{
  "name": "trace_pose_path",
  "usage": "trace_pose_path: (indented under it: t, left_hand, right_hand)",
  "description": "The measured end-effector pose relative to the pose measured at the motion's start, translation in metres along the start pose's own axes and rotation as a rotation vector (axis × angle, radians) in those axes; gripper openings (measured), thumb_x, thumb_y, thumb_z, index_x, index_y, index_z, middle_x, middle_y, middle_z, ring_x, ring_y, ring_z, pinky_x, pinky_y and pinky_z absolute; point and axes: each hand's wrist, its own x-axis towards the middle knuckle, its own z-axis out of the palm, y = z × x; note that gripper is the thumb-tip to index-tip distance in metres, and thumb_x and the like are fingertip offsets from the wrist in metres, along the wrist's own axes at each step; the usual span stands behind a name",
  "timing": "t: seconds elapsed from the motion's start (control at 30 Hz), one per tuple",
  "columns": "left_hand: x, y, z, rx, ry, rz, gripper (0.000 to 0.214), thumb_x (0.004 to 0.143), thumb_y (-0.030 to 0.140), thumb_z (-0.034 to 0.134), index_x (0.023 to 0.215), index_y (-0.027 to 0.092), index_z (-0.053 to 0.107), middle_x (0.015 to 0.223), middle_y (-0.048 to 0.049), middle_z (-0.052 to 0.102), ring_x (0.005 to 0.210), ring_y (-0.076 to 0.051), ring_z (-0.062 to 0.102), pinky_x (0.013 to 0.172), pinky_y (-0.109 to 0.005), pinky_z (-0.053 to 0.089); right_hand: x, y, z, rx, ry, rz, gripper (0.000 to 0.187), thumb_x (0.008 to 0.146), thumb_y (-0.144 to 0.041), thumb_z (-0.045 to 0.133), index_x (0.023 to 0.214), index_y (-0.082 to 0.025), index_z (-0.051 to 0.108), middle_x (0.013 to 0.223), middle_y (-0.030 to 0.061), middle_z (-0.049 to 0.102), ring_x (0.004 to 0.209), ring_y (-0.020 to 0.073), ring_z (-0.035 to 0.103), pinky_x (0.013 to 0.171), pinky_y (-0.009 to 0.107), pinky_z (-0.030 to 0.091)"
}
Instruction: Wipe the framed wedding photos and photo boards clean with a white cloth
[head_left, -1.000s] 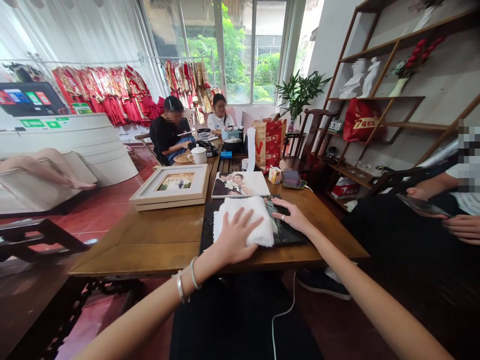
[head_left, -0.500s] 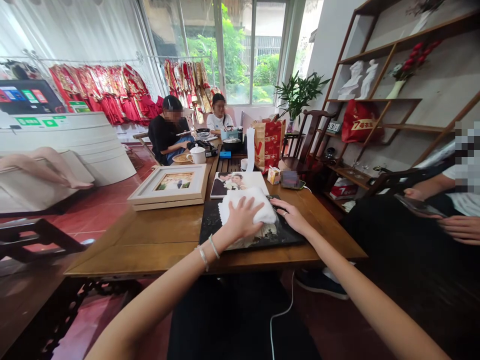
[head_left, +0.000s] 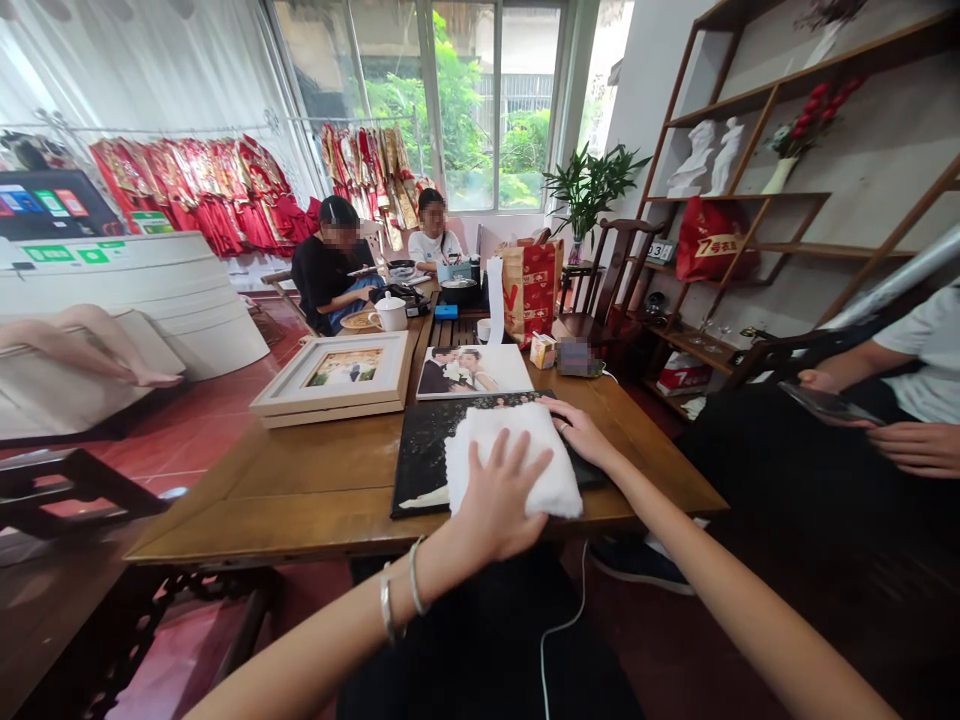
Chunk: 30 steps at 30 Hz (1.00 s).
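My left hand (head_left: 504, 505) lies flat with fingers spread on a folded white cloth (head_left: 551, 470), pressing it onto a dark photo panel (head_left: 422, 450). The cloth reaches the panel's near edge and hides much of its picture. At the panel's far right side rests my right hand (head_left: 583, 432), fingers stretched out and touching it. Just behind lies a lighter photo panel (head_left: 504, 372) with a couple on it. To the left sits a pale wooden picture frame (head_left: 276, 405) holding a small photo.
On the wooden table (head_left: 300, 500) stand a white lidded cup (head_left: 391, 314), a paper bag (head_left: 529, 290), a small box (head_left: 543, 350) and a phone (head_left: 576, 358). Two people (head_left: 330, 275) sit at the far end. Another person (head_left: 919, 370) sits at right with a phone. A white cable (head_left: 559, 628) hangs below the table edge.
My left hand has slid the white cloth toward me and slightly right, down to the panel's near edge. My right hand has stayed by the panel's right side.
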Motion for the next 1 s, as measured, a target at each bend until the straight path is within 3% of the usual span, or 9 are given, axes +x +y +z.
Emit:
trace_pose_path:
  t: [0.1, 0.17, 0.33, 0.43, 0.53, 0.67, 1.0]
  left_hand:
    - [-0.022, 0.006, -0.003, -0.027, -0.015, 0.047, 0.075, 0.078, 0.044, 0.054, 0.146, 0.036, 0.022, 0.156, -0.0051, 0.016, 0.14, -0.036, 0.011, 0.103, -0.069, 0.018]
    - [-0.024, -0.001, -0.009, -0.029, -0.041, 0.031, 0.073, 0.079, 0.042, 0.053, 0.145, 0.037, 0.023, 0.155, -0.0032, 0.018, 0.141, -0.034, 0.013, 0.104, -0.066, 0.02]
    - [0.002, -0.051, -0.024, 0.026, -0.095, -0.091, 0.065, 0.083, 0.038, 0.051, 0.144, 0.036, 0.029, 0.154, -0.0025, 0.023, 0.14, -0.033, 0.02, 0.105, -0.062, 0.023]
    - [0.018, -0.086, -0.023, 0.062, -0.08, -0.13, 0.06, 0.086, 0.038, 0.047, 0.143, 0.034, 0.03, 0.153, -0.0028, 0.025, 0.139, -0.032, 0.022, 0.105, -0.059, 0.025]
    - [0.026, -0.107, -0.016, 0.078, -0.02, -0.156, 0.055, 0.088, 0.04, 0.043, 0.142, 0.034, 0.033, 0.152, -0.0024, 0.028, 0.139, -0.031, 0.023, 0.104, -0.058, 0.026]
    - [0.025, -0.11, -0.011, 0.083, 0.027, -0.155, 0.055, 0.088, 0.039, 0.043, 0.142, 0.035, 0.034, 0.151, -0.0026, 0.03, 0.138, -0.031, 0.024, 0.104, -0.058, 0.025]
    - [0.022, -0.105, -0.014, 0.076, 0.009, -0.154, 0.056, 0.088, 0.039, 0.043, 0.142, 0.033, 0.033, 0.152, -0.0037, 0.029, 0.138, -0.031, 0.023, 0.104, -0.057, 0.025]
  right_hand:
    - [0.0, -0.003, -0.001, -0.009, -0.014, -0.009, 0.038, 0.08, -0.017, 0.047, 0.111, -0.025, 0.067, 0.129, 0.0052, 0.06, 0.125, 0.0227, 0.05, 0.112, 0.048, 0.03]
    - [0.0, -0.004, -0.001, -0.023, -0.019, -0.001, 0.038, 0.08, -0.016, 0.047, 0.112, -0.025, 0.067, 0.129, 0.0054, 0.059, 0.125, 0.0225, 0.05, 0.113, 0.048, 0.029]
    - [0.0, -0.007, 0.0, -0.042, -0.027, 0.01, 0.035, 0.081, -0.022, 0.053, 0.114, -0.026, 0.066, 0.13, 0.0056, 0.059, 0.127, 0.023, 0.048, 0.112, 0.048, 0.029]
    - [-0.001, -0.008, 0.001, -0.04, -0.026, 0.013, 0.034, 0.082, -0.026, 0.056, 0.115, -0.025, 0.065, 0.13, 0.0069, 0.058, 0.128, 0.0233, 0.047, 0.112, 0.047, 0.03]
    - [-0.001, -0.009, 0.0, -0.037, -0.022, 0.011, 0.034, 0.082, -0.028, 0.056, 0.114, -0.023, 0.065, 0.13, 0.0089, 0.058, 0.128, 0.024, 0.047, 0.112, 0.047, 0.03]
    - [0.0, -0.009, -0.001, -0.011, -0.01, 0.001, 0.033, 0.08, -0.029, 0.059, 0.112, -0.025, 0.066, 0.129, 0.0073, 0.06, 0.126, 0.0246, 0.049, 0.111, 0.048, 0.031]
    - [0.003, -0.008, -0.001, 0.107, 0.005, -0.037, 0.039, 0.076, -0.029, 0.066, 0.115, -0.026, 0.064, 0.131, 0.0064, 0.058, 0.126, 0.024, 0.049, 0.111, 0.047, 0.031]
